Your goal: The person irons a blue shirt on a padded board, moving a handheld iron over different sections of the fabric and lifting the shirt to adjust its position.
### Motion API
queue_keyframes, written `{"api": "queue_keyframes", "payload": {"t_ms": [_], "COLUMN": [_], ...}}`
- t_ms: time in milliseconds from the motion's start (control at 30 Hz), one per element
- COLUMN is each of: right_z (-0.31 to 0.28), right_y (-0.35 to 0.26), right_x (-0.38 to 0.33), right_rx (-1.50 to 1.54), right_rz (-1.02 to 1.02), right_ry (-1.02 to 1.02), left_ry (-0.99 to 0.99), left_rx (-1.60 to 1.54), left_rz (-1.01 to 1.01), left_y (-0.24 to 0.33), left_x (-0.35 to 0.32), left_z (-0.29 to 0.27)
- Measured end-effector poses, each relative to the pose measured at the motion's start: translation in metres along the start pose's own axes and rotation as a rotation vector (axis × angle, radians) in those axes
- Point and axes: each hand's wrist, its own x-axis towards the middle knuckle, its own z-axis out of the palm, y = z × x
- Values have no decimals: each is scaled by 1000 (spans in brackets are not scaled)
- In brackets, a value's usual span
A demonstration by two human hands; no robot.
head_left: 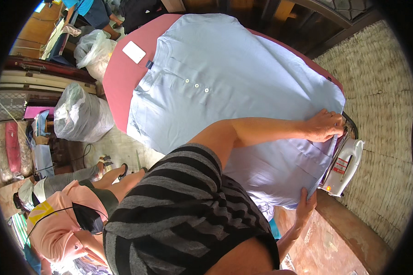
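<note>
A light blue shirt (248,75) with a short row of white buttons lies spread over a red padded ironing board (119,87). Its collar is at the far left, its hem at the right. My left hand (325,125) is closed on the hem, fingers curled over the fabric. Lower down, my right hand (305,205) holds the hem's near corner, its fingers partly hidden by the cloth. Just past the hem, a white iron (346,167) with a glowing orange light stands at the board's right end, touched by neither hand.
A white card (134,52) lies on the board by the collar. Stuffed clear plastic bags (83,114) stand on the floor to the left. A person in a peach top (55,220) is at the lower left, another in blue at the upper left. A woven wall (376,91) bounds the right.
</note>
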Motion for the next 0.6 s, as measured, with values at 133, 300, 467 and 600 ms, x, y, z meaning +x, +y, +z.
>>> {"api": "queue_keyframes", "payload": {"t_ms": [133, 300, 467, 600], "right_z": [-18, -41, -68, -87], "right_y": [-16, -54, -39, -8], "right_x": [13, 56, 80, 110], "right_rx": [-254, -582, -785, -567], "right_rz": [74, -219, -183, -113], "right_ry": [121, 440, 527, 461], "left_ry": [-26, 63, 127, 87], "left_rx": [68, 340, 780, 846], "left_rz": [11, -150, -531, -584], "left_y": [7, 6, -21, -35], "left_x": [-14, -90, -179, -195], "left_z": [-40, -182, -292, -320]}}
